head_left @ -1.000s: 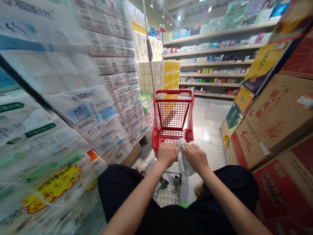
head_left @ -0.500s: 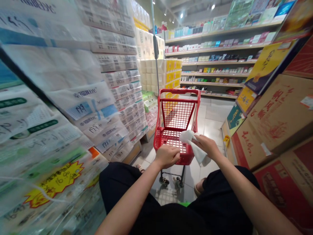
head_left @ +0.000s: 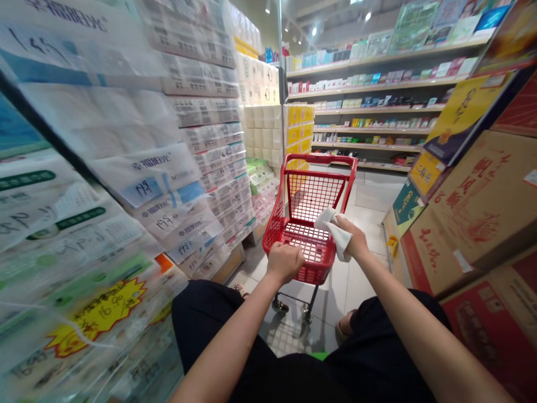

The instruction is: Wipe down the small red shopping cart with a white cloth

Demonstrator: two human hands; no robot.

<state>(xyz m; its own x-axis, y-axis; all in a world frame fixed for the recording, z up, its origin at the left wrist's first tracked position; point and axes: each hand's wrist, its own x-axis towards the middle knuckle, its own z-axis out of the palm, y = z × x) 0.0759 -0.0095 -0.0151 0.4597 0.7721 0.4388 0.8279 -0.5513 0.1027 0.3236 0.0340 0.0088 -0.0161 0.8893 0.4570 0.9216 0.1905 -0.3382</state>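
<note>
- White cloth (head_left: 343,239): pinched in right hand (head_left: 353,235), fingers closed on it; bunched at the fingertips, loose end hanging to the near side.
- Cloth sits over the right side of the red cart (head_left: 312,277); can't tell if it touches.
- Left hand (head_left: 285,262): curled tight over the cart's near rim, left of the cloth and a bit nearer.
- Cart stands on pale, glossy floor tiles (head_left: 368,221), between dark-trousered knees (head_left: 205,319).
- Shop aisle: plastic-wrapped paper packs (head_left: 168,173) stacked left, handwritten prices on them; cardboard cartons (head_left: 482,196) right; stocked shelves (head_left: 369,109) across the far end.
- Thin upright pole (head_left: 281,126) far left of the cart.
- Cart: looks like molded plastic, square lattice back panel, slotted base, dark legs on small casters (head_left: 307,319).
- Cloth: matte, thin, soft folds. Cartons: flat-sided, brown, red print.
</note>
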